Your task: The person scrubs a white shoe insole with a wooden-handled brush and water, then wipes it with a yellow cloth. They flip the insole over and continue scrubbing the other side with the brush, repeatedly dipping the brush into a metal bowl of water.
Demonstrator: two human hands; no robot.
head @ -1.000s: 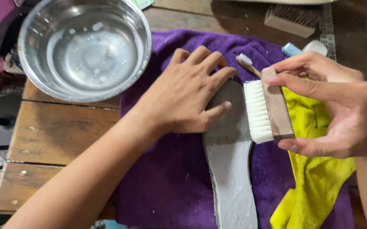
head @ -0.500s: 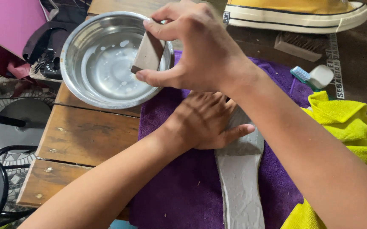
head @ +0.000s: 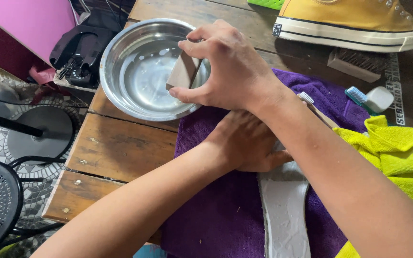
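While the left hand lies flat, fingers spread, pressing the grey foam shoe insole onto the purple towel, the right hand is curled tight around a wooden-backed scrub brush, held inside the round steel water bowl at 11 o'clock of the insole.

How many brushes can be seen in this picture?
4: a wooden brush held by the right hand in the steel bowl; a dark brush beside the yellow shoe; two toothbrushes on the purple towel. Others may be hidden.
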